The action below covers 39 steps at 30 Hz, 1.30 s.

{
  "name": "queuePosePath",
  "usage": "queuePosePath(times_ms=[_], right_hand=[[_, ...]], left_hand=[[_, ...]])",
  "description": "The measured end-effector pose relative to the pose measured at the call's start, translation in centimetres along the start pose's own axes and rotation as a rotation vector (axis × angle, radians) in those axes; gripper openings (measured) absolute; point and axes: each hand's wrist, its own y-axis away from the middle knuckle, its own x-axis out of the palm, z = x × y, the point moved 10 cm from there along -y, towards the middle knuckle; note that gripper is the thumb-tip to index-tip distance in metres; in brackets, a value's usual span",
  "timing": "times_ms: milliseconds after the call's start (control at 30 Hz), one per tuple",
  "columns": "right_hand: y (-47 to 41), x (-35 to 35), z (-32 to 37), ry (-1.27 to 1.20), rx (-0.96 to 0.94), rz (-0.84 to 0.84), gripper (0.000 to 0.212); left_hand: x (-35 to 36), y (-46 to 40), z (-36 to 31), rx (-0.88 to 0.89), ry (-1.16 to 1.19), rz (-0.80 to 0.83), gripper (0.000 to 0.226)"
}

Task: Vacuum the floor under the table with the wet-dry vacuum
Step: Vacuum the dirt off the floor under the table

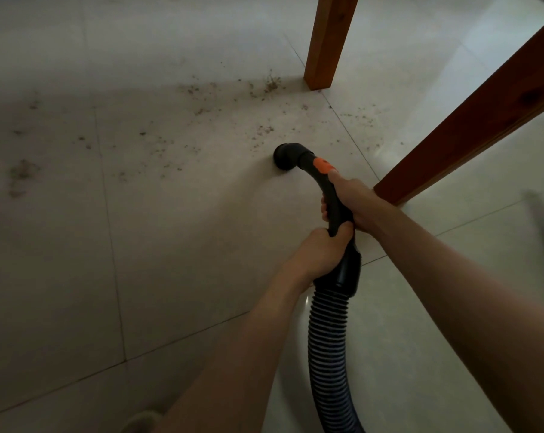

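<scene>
**Two hands hold a vacuum handle over a dusty tiled floor**

Seen from above, a person's two bare arms reach forward and down. The right hand (353,203) grips the upper part of a curved black vacuum handle (334,203), its fingers (324,209) curled around it and the thumb stretched along the top toward an orange slider (323,165). The left hand (322,253) grips the same handle just below, fingers wrapped around it, touching the right hand. A black ribbed hose (328,332) runs from the handle down toward the bottom edge.

The handle ends in a round black nozzle (283,157), set close to the pale tiled floor (170,245); whether it touches cannot be told. Brown dirt specks (270,84) lie scattered beyond and to the left of the nozzle. Two reddish wooden table legs (326,42) stand on the floor, one far, one just beside the right hand.
</scene>
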Motion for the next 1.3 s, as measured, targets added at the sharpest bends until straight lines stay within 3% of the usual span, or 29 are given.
queuePosePath(times_ms=[267, 500, 1300], right_hand=[[-0.3, 2.7, 1.2, 0.055, -0.011, 0.061, 0.047], [-1.2, 2.2, 1.8, 0.045, -0.012, -0.052, 0.044], [-1.7, 5.2, 2.8, 0.029, -0.027, 0.01, 0.043]], left_hand=[[-1.9, -0.3, 0.3, -0.001, 0.02, -0.032, 0.053], [-3.4, -0.4, -0.3, 0.033, 0.043, -0.054, 0.044], [-5.9, -0.3, 0.4, -0.022, 0.147, -0.145, 0.038]])
